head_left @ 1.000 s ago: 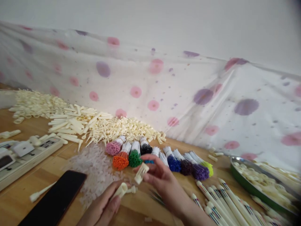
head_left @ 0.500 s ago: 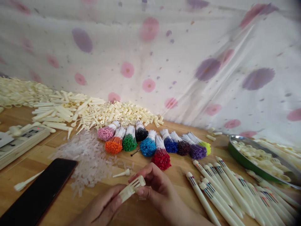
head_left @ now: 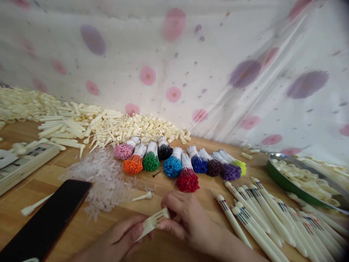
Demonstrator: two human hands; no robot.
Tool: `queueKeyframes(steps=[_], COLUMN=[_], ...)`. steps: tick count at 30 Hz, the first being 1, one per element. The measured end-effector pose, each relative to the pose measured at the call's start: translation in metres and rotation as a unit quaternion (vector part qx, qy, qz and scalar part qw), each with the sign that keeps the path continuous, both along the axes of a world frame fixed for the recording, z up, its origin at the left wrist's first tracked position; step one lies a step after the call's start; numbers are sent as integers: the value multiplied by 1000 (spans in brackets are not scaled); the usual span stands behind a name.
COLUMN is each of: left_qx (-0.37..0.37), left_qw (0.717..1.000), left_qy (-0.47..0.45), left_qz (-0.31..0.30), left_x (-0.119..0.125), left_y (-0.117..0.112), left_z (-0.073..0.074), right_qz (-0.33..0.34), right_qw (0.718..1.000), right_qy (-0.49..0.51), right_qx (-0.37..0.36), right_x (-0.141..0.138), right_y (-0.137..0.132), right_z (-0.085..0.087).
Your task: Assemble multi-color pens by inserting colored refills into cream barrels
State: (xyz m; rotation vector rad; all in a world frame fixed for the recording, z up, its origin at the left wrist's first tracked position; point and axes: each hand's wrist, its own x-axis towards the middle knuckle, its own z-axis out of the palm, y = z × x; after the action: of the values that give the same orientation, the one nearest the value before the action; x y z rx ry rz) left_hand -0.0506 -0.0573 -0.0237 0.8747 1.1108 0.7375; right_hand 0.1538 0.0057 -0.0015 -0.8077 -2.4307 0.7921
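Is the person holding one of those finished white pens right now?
No, the left hand and the right hand both pinch a cream slotted piece, while the white pens lie on the table.

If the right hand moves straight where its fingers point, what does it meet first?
Probably the left hand, since the right hand points left along the cream part both hold; depth is unclear.

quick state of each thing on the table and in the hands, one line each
left hand, shut on one end of the slotted cream piece
right hand, pinching that piece's other end
slotted cream piece, held off the table between both hands
phone, lying flat, screen dark
refill bundles, bunched by colour, lying on their sides
pens, assembled, laid side by side
green tray, holding cream parts
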Motion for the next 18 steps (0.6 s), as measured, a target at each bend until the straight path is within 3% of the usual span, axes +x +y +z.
queueKeyframes(steps=[2, 5, 10, 13, 16, 18], left_qx=[-38, -39, 147, 207, 177, 76], left_qw=[999, 997, 972, 956, 964, 987], left_qy=[17, 54, 173, 200, 198, 138], left_qz=[-23, -47, -59, -51, -5, 21], left_x=[0, 2, 8, 15, 21, 24], left_y=[1, 1, 0, -2, -6, -8], left_z=[2, 7, 8, 3, -1, -1], right_qz=[22, 15, -71, -118, -139, -122], right_qw=[999, 999, 989, 978, 976, 982], right_qy=[-22, -36, -62, -95, -81, -49], right_qx=[37, 13, -112, -147, -146, -137], right_x=[-1, -4, -9, -11, -13, -13], right_y=[0, -2, -7, -7, -5, -4], right_z=[0, 0, -1, -4, -8, -9])
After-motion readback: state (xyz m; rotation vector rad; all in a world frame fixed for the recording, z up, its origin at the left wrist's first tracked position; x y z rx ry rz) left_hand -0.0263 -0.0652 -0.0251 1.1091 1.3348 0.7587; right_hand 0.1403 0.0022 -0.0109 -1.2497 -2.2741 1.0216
